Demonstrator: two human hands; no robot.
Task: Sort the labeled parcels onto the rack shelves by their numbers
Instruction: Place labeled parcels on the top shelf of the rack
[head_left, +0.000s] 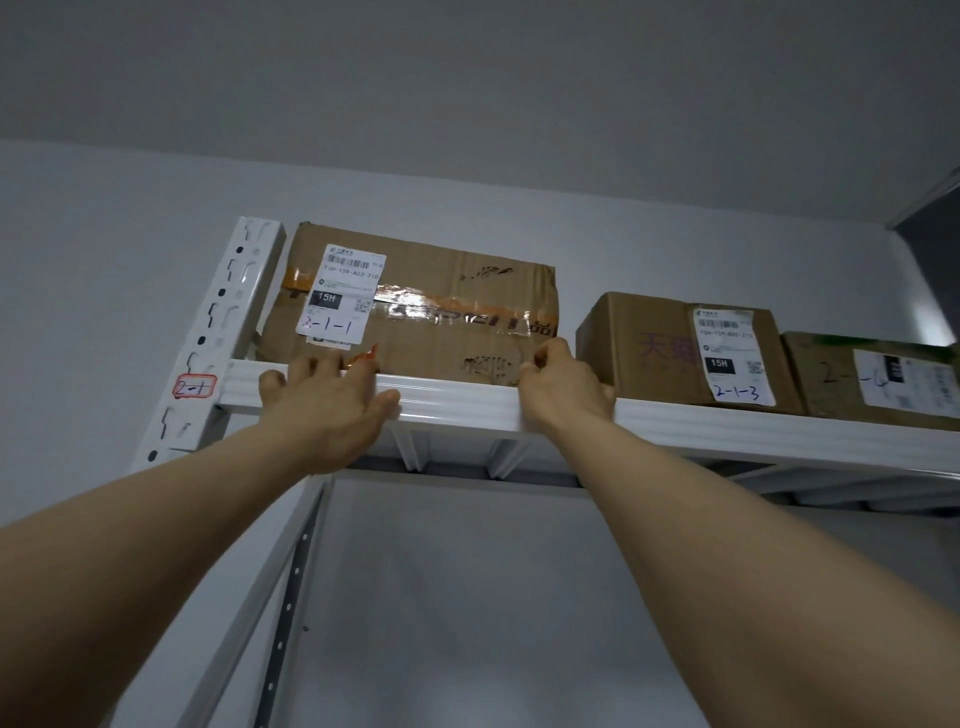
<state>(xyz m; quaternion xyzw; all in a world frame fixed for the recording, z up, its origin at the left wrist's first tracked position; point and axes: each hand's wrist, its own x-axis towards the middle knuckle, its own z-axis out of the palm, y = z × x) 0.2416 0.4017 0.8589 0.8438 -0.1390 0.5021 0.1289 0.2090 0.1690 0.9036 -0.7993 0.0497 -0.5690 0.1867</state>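
Observation:
A large brown cardboard parcel (431, 306) marked 2-1-1 lies on the top shelf (467, 400) of the white rack, at its left end. My left hand (327, 400) presses straight fingers against the parcel's lower front, below its white label. My right hand (563, 384) touches the parcel's lower right corner with curled fingers. To the right stand a smaller parcel (649, 348) marked 2-1-3 and another parcel (831, 374) with a handwritten number, partly cut off by the frame edge.
The rack's white upright post (228, 322) carries a red-framed tag (195, 387) reading 2-1. A small gap separates the large parcel from the 2-1-3 parcel. Grey wall and ceiling lie behind the rack.

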